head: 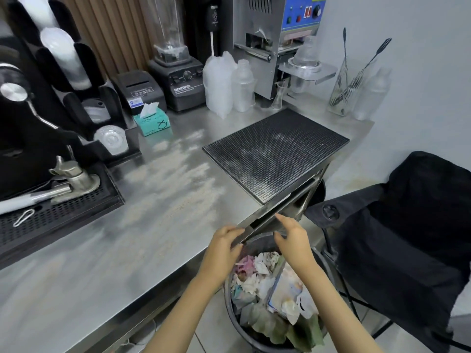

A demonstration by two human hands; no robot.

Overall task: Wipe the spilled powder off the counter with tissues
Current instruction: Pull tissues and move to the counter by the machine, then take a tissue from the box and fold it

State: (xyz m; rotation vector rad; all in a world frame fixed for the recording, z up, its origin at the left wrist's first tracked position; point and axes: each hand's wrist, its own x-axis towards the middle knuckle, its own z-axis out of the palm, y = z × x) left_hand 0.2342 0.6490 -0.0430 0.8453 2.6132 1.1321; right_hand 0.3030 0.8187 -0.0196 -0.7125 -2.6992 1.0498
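A stainless-steel counter [76, 276] is seen running from the lower left toward a pale wall, with drink-shop equipment lined along its back. At the far left a black cup dispenser [63, 59] is stood. Below it a black drip tray [58, 215] is set, on which a metal tool [74, 177] is rested. A teal tissue box [153, 121] is placed just beside the dispenser's base, with one white sheet raised from its slot. Behind it a receipt printer [137, 89] and a blender [178, 77] are found.

The spilled powder [173, 179] is spread in pale beige streaks over the middle of the counter. It reaches from just in front of the tissue box toward the front edge, between the drip tray and a black rubber mat [275, 151] laid on the counter's right end. Behind the mat, clear plastic bottles [243, 85] and a cup-sealing machine [275, 34] are stood. A clear holder of long forks [344, 93] is kept near the wall.

At the counter's front edge the left hand [224, 242] is held with its fingers extended and laid against the metal; nothing is grasped. Just beside it, the right hand [291, 240] is held over a dark bin [238, 332] with its fingers loose and spread, likewise empty. The bin is filled with crumpled tissues [260, 266] and other rubbish. A black folding chair [407, 238] is stood at the far right.
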